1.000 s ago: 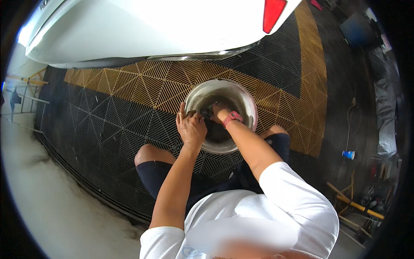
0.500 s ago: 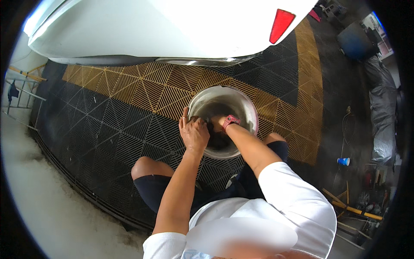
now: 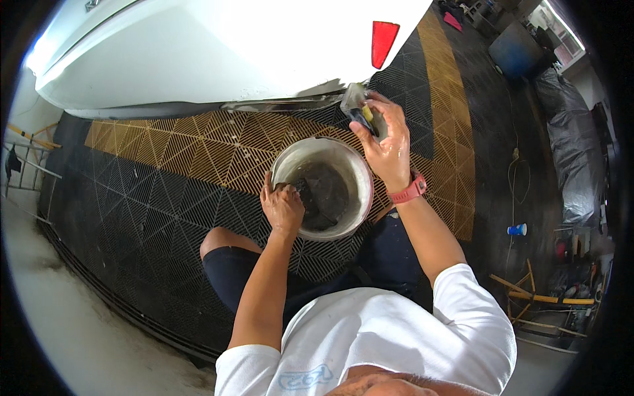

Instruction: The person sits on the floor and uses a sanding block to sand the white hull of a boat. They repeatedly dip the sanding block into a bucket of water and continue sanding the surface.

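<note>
A pale round bucket [image 3: 365, 188] stands between my knees, with dark, murky water [image 3: 330, 198] inside. My left hand [image 3: 284, 208] grips its left rim, the fingers curled over the edge. Something dark shows by those fingers inside the bucket; its kind is unclear. My right hand [image 3: 391, 142], with a pink watch on the wrist, is raised beyond the bucket. It is closed on a wet-looking dark pad [image 3: 360, 113] with a yellow patch, partly covered by the fingers. The pad is beside the lower edge of a white car's bumper [image 3: 218, 63], near the red reflector [image 3: 384, 43].
Black and ochre grid floor tiles [image 3: 218, 148] lie under the bucket. A blue cup [image 3: 517, 230] lies on the floor to the right, close to a thin cord [image 3: 516, 155]. Beyond are grey plastic sheeting [image 3: 568, 145] and a blue drum [image 3: 522, 53]. A metal frame [image 3: 30, 155] stands at left.
My right hand has come out of the bucket and moved up and right to the bumper, holding the pad. My left hand stays at the bucket's left rim.
</note>
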`<state>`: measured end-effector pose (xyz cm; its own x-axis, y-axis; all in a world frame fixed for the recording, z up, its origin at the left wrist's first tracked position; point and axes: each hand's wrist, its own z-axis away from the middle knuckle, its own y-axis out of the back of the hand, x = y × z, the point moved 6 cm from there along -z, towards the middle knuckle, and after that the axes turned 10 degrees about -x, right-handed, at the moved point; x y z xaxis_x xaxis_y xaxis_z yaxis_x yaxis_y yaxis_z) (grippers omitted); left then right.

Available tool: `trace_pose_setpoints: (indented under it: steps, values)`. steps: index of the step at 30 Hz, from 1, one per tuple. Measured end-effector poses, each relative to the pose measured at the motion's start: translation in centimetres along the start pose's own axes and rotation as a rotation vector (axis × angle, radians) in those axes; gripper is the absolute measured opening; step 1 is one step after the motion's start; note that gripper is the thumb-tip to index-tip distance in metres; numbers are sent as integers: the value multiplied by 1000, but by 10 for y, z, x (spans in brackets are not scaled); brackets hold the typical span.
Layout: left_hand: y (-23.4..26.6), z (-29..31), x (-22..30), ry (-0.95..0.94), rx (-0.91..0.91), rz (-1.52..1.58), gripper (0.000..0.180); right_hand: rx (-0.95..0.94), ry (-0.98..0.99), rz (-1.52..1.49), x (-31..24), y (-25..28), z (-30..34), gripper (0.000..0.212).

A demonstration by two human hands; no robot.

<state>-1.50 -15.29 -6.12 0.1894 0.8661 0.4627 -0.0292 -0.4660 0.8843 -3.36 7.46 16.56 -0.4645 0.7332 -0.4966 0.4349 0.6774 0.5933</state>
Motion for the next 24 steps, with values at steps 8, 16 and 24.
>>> trace_pose_setpoints:
  steps: [8, 16, 24]
  values:
    - [2, 1, -5, 4, -7, -61, 11, 317, 435, 256, 6, -13, -67, 57]
    - [-2, -2, 3, 3, -4, -48, 7, 376, 491, 329, 84, -28, -31, 68]
    - [-3, 2, 6, -26, -13, -22, 6, 369, 558, 427, 76, -23, -39, 57]
